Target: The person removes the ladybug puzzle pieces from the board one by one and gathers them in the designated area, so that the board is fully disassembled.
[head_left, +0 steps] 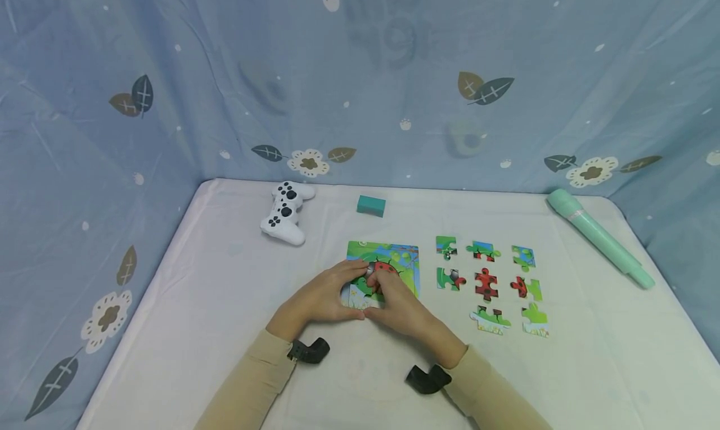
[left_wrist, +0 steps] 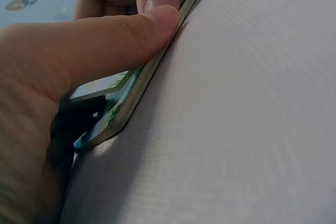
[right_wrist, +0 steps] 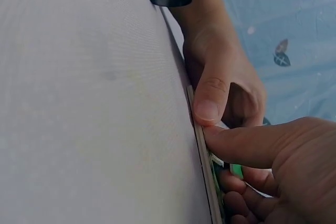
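Observation:
A puzzle board (head_left: 409, 267) with a ladybug picture lies on the white table between the hands. The left hand (head_left: 322, 295) curves around its left side, fingertips on the picture and thumb at the near edge. Across from it, the right hand (head_left: 404, 308) grips the board, fingers curled over the picture and thumb at the near edge, touching the left thumb. In the left wrist view, a white-and-green puzzle piece (left_wrist: 101, 85) sits slightly raised above the board near the left thumb. The hands hide part of the picture and most of that piece.
Several loose puzzle pieces (head_left: 486, 284) lie spread in rows right of the board. A white game controller (head_left: 285, 212) is at the back left, a teal block (head_left: 371, 205) behind the board, and a mint-green microphone-shaped object (head_left: 600, 237) at far right. Blue patterned cloth (head_left: 360, 80) hangs behind.

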Available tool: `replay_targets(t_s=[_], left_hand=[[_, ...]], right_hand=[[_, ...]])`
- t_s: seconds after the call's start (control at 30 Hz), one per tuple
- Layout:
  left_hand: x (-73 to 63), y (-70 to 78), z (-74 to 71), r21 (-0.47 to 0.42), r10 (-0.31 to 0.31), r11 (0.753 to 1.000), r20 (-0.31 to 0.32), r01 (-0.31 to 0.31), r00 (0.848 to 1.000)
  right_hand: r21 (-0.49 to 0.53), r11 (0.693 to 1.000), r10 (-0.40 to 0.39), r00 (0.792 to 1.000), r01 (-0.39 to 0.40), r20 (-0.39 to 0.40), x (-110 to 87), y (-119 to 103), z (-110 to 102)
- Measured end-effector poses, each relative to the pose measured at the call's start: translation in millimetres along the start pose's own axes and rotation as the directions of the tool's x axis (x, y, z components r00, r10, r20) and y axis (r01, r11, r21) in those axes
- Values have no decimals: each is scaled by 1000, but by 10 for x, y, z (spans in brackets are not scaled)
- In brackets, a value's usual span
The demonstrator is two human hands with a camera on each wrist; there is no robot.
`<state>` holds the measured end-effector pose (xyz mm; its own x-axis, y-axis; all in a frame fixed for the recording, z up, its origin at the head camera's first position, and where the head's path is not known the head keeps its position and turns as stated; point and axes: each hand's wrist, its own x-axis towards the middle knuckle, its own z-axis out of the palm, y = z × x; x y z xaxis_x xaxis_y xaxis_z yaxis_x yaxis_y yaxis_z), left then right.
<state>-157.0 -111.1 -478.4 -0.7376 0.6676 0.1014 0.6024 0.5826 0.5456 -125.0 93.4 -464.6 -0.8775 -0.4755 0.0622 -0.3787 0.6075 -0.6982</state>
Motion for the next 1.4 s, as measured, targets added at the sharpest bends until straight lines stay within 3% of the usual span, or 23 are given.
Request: replay_targets(t_s=[0.27,0.43,0.53,0.7,0.9,1.2,1.4], left_hand=[[-2,26,-17,-10,-9,1000,12,9,1000],[-9,26,-13,-2,-19,1000,17,19,1000],[-6,24,-12,-5,-19,1000,17,19,1000],[0,39,-19,-8,-15,1000,19,15,1000],[10,44,-13,5,-21,1000,23,21,999],[-1,20,1,-5,-6,1000,6,6,1000],[5,30,6,-15,-27,1000,13,27,1000]], right_hand=[[23,1000,12,1000,-13,21,3,-6,-5],[-52,998,-25,999,27,27,5,0,-31],[-111,992,-57,998,60,29,-10,6,-104],[-133,990,-44,997,52,62,-99,34,-305],[-145,989,-4,997,15,73,-350,177,-586],[-189,981,27,998,-39,-65,-856,496,-848],[-192,980,35,992,-59,-124,-1041,647,-916]])
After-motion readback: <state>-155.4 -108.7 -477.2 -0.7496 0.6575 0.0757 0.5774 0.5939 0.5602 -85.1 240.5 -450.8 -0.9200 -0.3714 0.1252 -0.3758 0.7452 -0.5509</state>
